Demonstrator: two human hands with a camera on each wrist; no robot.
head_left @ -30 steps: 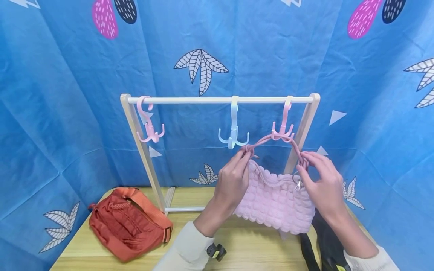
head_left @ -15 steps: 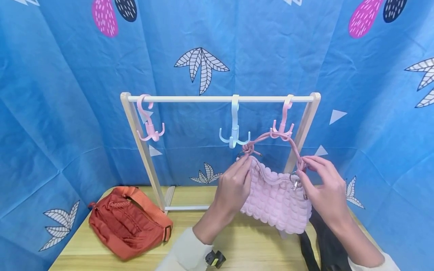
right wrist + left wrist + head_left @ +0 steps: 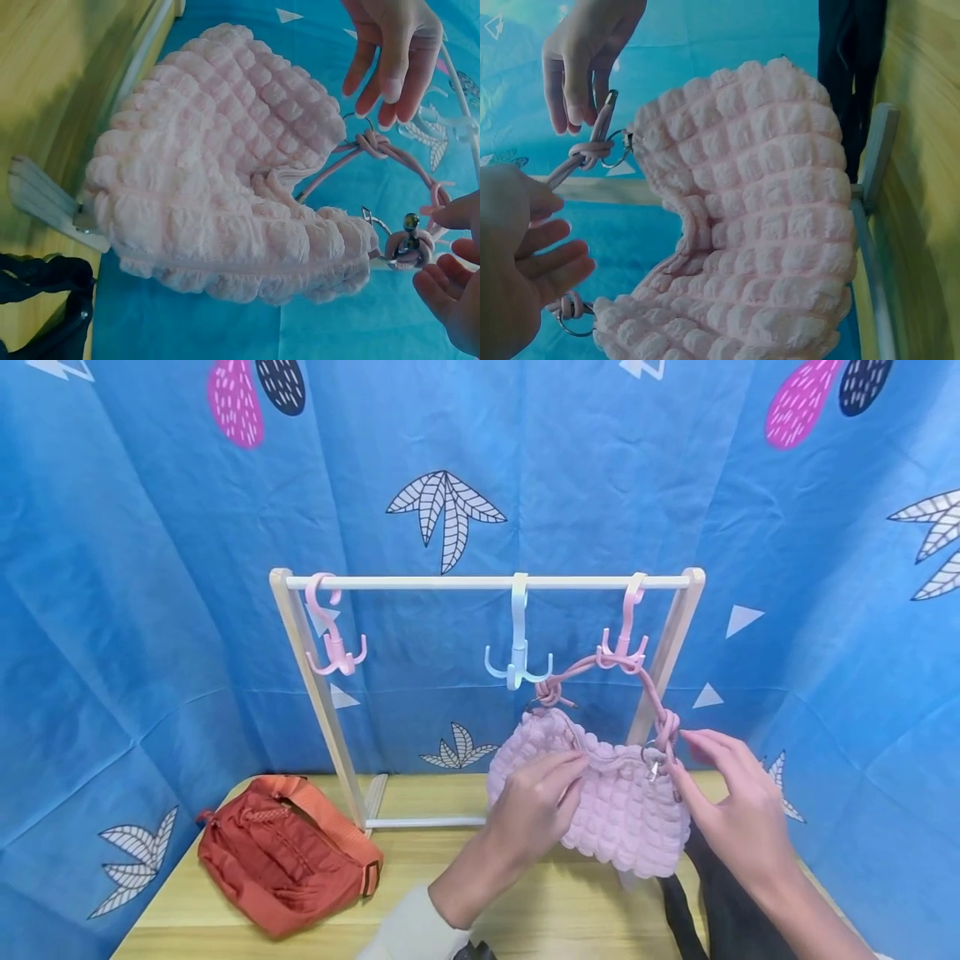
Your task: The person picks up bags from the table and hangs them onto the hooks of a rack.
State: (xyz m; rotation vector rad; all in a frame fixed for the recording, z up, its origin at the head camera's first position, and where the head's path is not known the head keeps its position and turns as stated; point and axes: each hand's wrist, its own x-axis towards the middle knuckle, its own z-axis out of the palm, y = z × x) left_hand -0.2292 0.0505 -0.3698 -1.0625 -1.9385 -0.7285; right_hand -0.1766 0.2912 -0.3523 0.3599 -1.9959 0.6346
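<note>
A pale pink puffy handbag hangs by its rope handle from the right pink hook. Its handle has a knot and metal ring at each end. My left hand is in front of the bag's upper edge, fingers loosely bent; in the right wrist view the same left hand shows nothing in its grasp. Beside the right knot, my right hand has thumb and fingers spread apart. The right wrist view shows the right hand with its fingertips close around that knot, not pinching it.
A white rail on a wooden stand also bears a blue hook and another pink hook. A rust-red bag lies on the table at left. Something black with a strap lies front right.
Both hands have let go of the handle's knotted ends. The left hand has moved down and right across the bag's front; the right has drawn slightly away. The bag hangs from the hook.
</note>
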